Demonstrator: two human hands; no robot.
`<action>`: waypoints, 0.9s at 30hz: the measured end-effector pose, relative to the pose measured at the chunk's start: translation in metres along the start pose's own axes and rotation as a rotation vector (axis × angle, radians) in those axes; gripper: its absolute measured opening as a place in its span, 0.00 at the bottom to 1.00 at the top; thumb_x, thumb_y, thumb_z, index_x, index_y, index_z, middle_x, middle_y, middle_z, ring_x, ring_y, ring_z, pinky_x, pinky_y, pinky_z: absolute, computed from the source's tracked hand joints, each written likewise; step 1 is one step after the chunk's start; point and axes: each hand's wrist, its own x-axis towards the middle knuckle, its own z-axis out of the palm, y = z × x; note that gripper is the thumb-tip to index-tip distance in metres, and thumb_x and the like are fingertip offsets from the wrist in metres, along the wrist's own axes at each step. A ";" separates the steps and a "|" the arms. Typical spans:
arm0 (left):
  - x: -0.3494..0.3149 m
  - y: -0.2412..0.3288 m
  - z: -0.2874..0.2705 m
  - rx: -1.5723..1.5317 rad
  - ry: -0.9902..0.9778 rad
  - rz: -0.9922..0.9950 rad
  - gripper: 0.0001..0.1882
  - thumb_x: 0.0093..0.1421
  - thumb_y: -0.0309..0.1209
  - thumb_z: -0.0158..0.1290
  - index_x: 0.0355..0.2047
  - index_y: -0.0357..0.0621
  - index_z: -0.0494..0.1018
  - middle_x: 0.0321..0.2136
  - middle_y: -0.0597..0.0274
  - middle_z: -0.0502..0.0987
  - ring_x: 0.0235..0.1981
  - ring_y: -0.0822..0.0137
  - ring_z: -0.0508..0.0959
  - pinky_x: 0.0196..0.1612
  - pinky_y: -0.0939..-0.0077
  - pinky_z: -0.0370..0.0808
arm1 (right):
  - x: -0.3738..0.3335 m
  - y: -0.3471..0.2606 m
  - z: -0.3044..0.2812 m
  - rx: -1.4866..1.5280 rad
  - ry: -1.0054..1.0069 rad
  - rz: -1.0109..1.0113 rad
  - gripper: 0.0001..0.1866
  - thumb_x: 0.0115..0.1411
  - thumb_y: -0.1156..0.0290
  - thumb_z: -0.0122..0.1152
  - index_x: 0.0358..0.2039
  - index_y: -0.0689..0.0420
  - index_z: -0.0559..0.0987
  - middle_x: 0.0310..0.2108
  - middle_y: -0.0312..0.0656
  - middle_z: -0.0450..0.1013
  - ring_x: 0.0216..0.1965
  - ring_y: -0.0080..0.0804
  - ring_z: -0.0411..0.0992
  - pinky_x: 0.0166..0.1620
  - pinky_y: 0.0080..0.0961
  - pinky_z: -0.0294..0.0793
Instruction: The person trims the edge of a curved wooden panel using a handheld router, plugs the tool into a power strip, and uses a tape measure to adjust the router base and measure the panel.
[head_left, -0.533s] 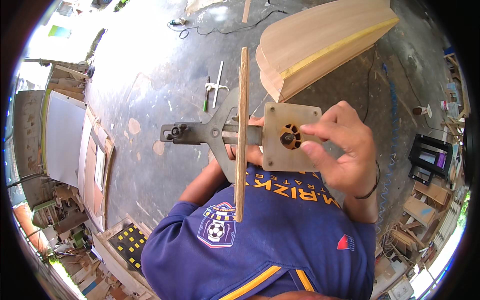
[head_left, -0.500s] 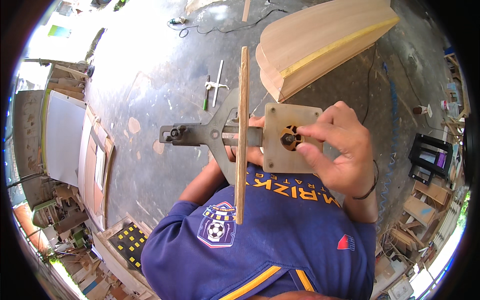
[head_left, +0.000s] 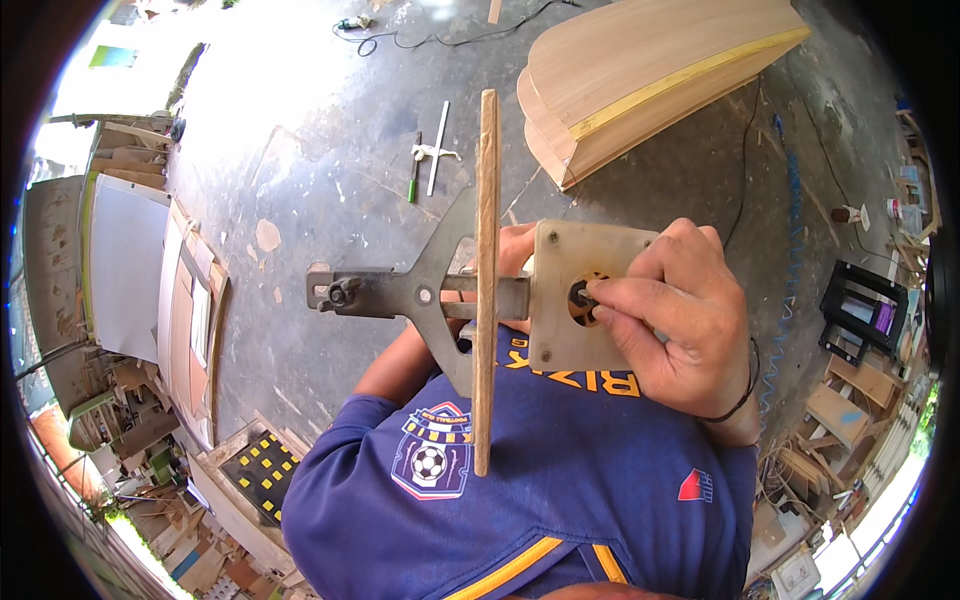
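Note:
A trim router, base turned up, sits in front of my chest. Its translucent square base plate point(head_left: 590, 250) has a round opening with a dark metal collet point(head_left: 580, 297) inside. Behind the plate my left hand point(head_left: 514, 246) is wrapped round the router body, mostly hidden. The thumb and forefinger of my right hand point(head_left: 685, 315) pinch a small shaft, seemingly the router bit, at the collet. Fixed to the router is a metal edge guide point(head_left: 425, 296) with a slotted arm and a knob point(head_left: 341, 293). A long wooden strip point(head_left: 485, 200) runs across the guide.
On the concrete floor ahead lies a large plywood form point(head_left: 650, 75) with a yellow edge. A white stick point(head_left: 438, 150) and a green-tipped tool point(head_left: 412, 185) are nearer. Panels point(head_left: 130, 270) lean at left; a black frame point(head_left: 862, 310) and wood offcuts point(head_left: 835, 415) lie right.
My right thumb and forefinger have closed in on the shaft at the collet. The router has shifted slightly down, and its guide slightly left, in the view.

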 end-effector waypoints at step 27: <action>-0.008 -0.006 -0.041 0.004 -0.082 -0.003 0.43 0.40 0.40 0.70 0.56 0.43 0.63 0.49 0.55 0.72 0.50 0.60 0.73 0.52 0.63 0.70 | 0.038 -0.003 0.028 0.002 0.002 0.045 0.13 0.37 0.77 0.69 0.28 0.57 0.81 0.22 0.33 0.67 0.26 0.31 0.63 0.32 0.28 0.58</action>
